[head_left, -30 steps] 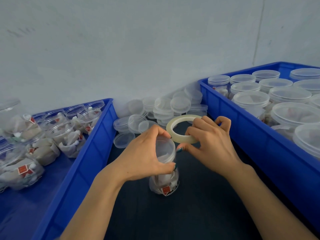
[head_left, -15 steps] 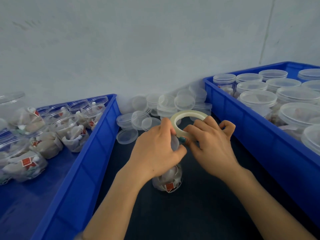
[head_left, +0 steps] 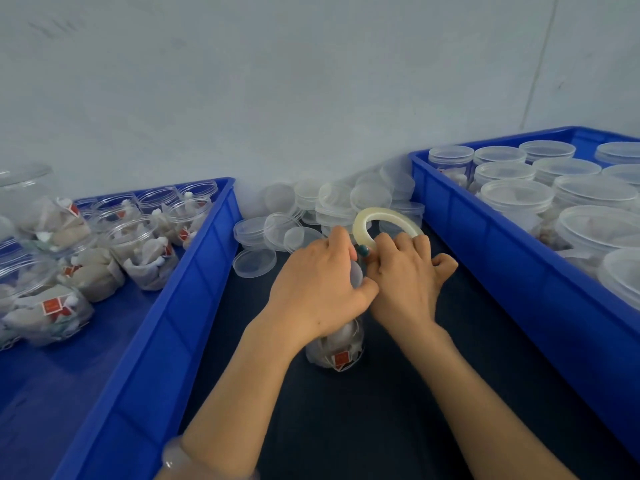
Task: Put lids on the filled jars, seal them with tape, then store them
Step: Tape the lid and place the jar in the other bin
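A clear filled jar (head_left: 337, 353) with a lid on it stands on the dark table between two blue bins. My left hand (head_left: 320, 289) wraps over its top and grips it, hiding most of the lid. Right beside it, my right hand (head_left: 403, 282) holds a roll of clear tape (head_left: 382, 223) upright at the jar's rim, fingers curled round the lower part of the ring. The two hands touch at the thumbs.
A pile of loose clear lids (head_left: 332, 209) lies against the wall behind the jar. The left blue bin (head_left: 180, 306) holds open filled jars (head_left: 145, 251). The right blue bin (head_left: 519, 271) holds several lidded jars (head_left: 519, 199).
My left hand closed over the jar's top and the right hand brought the tape roll in against it. The view shifted a little to the left.
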`<state>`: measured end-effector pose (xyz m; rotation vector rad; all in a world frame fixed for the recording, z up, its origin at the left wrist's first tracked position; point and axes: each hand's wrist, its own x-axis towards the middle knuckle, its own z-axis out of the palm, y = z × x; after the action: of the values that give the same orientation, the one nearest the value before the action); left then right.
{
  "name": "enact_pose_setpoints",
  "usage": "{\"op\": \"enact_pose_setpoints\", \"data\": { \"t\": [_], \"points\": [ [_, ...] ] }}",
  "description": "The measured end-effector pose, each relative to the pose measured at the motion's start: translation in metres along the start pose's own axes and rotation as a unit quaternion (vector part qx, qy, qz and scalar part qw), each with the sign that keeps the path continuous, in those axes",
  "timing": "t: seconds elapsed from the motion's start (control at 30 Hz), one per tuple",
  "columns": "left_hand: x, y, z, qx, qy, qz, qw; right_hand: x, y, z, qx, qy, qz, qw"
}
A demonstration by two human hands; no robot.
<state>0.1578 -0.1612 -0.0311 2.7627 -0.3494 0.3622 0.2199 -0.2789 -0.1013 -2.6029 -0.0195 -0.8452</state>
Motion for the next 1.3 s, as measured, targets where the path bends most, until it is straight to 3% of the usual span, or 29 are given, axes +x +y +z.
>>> {"op": "enact_pose_setpoints", "data": {
  "t": [0.1, 0.13, 0.23, 0.4, 0.57, 0.73, 0.8, 0.87, 0.93, 1.03, 1.13, 1.3],
  "points": [
    [-0.011, 0.006, 0.003, -0.036, -0.018, 0.012, 0.999, 0.026, 0.013, 0.004, -0.009, -0.087, 0.091, 0.992],
    [-0.012, 0.007, 0.004, -0.04, -0.018, 0.007, 0.999, 0.03, 0.017, 0.006, 0.008, -0.1, 0.073, 0.992],
    [-0.007, 0.005, 0.005, -0.022, -0.006, -0.004, 1.0, 0.019, 0.011, 0.015, 0.024, -0.12, -0.094, 0.988],
    [-0.005, 0.009, 0.007, -0.048, 0.006, -0.05, 0.998, -0.006, 0.028, 0.024, -0.024, -0.257, -0.126, 0.958],
    [0.002, 0.013, 0.007, -0.085, 0.031, -0.135, 0.987, -0.015, 0.034, 0.019, 0.032, -0.255, -0.142, 0.956],
    [-0.001, 0.002, 0.009, -0.157, 0.05, -0.15, 0.975, -0.016, 0.038, 0.005, 0.126, -0.266, -0.175, 0.94],
    [-0.005, -0.006, 0.013, -0.253, 0.084, -0.152, 0.952, -0.02, 0.033, -0.007, 0.313, -0.236, -0.119, 0.913],
    [-0.008, -0.011, 0.018, -0.366, 0.12, -0.17, 0.907, -0.028, 0.021, -0.02, 0.501, -0.216, -0.065, 0.836],
    [-0.013, -0.012, 0.022, -0.465, 0.161, -0.19, 0.85, -0.039, 0.01, -0.027, 0.565, -0.214, -0.092, 0.792],
    [-0.024, -0.013, 0.03, -0.569, 0.206, -0.19, 0.773, -0.046, 0.001, -0.029, 0.515, -0.219, -0.139, 0.817],
    [-0.033, -0.012, 0.038, -0.641, 0.181, -0.227, 0.711, -0.041, 0.005, -0.029, 0.464, -0.214, -0.149, 0.846],
    [-0.029, -0.02, 0.051, -0.654, 0.165, -0.274, 0.685, -0.038, 0.009, -0.03, 0.462, -0.208, -0.149, 0.849]
  ]
}}
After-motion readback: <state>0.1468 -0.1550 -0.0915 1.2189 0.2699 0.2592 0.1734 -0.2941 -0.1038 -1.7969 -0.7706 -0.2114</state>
